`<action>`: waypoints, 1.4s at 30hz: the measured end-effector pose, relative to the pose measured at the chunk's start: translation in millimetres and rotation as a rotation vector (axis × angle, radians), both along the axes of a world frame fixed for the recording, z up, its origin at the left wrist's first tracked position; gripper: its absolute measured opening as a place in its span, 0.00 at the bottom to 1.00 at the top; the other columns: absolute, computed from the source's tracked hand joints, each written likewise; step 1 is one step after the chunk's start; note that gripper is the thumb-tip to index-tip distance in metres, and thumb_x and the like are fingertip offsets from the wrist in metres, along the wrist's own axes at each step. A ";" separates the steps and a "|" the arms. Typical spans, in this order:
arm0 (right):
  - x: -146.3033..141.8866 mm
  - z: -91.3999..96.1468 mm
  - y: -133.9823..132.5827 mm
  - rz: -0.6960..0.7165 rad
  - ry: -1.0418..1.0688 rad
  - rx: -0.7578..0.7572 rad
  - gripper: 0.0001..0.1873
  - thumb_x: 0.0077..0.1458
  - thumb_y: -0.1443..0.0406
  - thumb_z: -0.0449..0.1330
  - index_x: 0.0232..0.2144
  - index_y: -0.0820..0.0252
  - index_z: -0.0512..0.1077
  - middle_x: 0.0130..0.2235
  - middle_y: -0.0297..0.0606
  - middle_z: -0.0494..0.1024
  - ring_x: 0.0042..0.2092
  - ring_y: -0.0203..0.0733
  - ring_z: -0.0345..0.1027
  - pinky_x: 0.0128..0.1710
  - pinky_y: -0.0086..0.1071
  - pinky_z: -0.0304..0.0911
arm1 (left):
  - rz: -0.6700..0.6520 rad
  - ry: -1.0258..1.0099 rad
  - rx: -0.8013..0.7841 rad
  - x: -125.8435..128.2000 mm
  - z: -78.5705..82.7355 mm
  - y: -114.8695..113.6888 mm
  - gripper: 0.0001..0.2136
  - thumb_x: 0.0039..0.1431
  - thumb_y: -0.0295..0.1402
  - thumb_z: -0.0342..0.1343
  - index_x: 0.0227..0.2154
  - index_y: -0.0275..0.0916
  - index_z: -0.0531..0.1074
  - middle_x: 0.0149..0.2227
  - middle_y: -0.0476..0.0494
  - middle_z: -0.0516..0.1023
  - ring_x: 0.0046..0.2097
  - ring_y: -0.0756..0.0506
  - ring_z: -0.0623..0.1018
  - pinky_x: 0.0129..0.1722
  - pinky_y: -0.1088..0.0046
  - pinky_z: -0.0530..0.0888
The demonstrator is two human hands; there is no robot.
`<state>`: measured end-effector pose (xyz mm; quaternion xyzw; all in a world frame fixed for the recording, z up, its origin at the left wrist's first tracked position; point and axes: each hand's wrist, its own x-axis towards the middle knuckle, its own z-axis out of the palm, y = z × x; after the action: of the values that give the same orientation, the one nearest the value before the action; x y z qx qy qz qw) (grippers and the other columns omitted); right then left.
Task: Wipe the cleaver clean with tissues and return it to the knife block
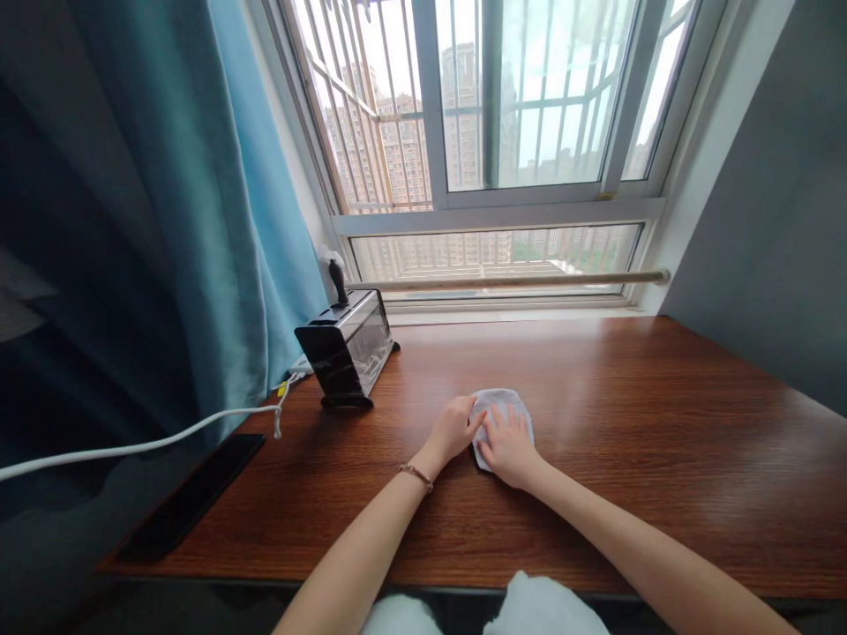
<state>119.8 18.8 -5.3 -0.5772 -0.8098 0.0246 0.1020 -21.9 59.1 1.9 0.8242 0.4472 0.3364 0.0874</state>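
A pale grey-white cloth [522,413], roughly rounded and folded, lies on the brown wooden table [635,423]. My right hand [509,445] rests flat on top of it with the fingers spread. At the cloth's left edge is my left hand [455,428], its thumb and fingers closed over that edge; a bracelet [416,476] circles the wrist. The two hands nearly meet over the cloth. A thin dark strip shows beneath the cloth's lower left side, and I cannot make out what it is.
To the left stands a black and clear slotted holder [348,344] with one dark handle [338,280] upright in it. A flat black slab [198,494] lies along the left edge, near a white cable [165,444]. Behind are a blue curtain [225,220] and a barred window [529,106].
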 end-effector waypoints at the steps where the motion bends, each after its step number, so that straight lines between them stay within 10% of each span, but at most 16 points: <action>1: 0.7 0.3 -0.5 0.002 0.002 -0.003 0.30 0.55 0.54 0.44 0.56 0.61 0.52 0.60 0.48 0.49 0.59 0.61 0.34 0.52 0.55 0.33 | 0.002 0.005 0.002 0.7 -0.1 0.1 0.14 0.58 0.38 0.44 0.41 0.36 0.66 0.40 0.39 0.72 0.43 0.44 0.71 0.44 0.64 0.67; 42: -0.2 -4.9 9.9 0.045 0.054 -0.004 0.31 0.53 0.55 0.45 0.57 0.61 0.53 0.60 0.46 0.49 0.59 0.64 0.33 0.53 0.55 0.33 | -0.018 0.134 -0.003 -2.8 -12.1 1.1 0.20 0.60 0.40 0.40 0.51 0.36 0.56 0.47 0.39 0.67 0.49 0.45 0.67 0.50 0.63 0.64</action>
<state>119.6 28.8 -10.1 -0.5580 -0.8196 0.0441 0.1223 -24.7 60.3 -10.2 0.8486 0.4452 0.2792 0.0615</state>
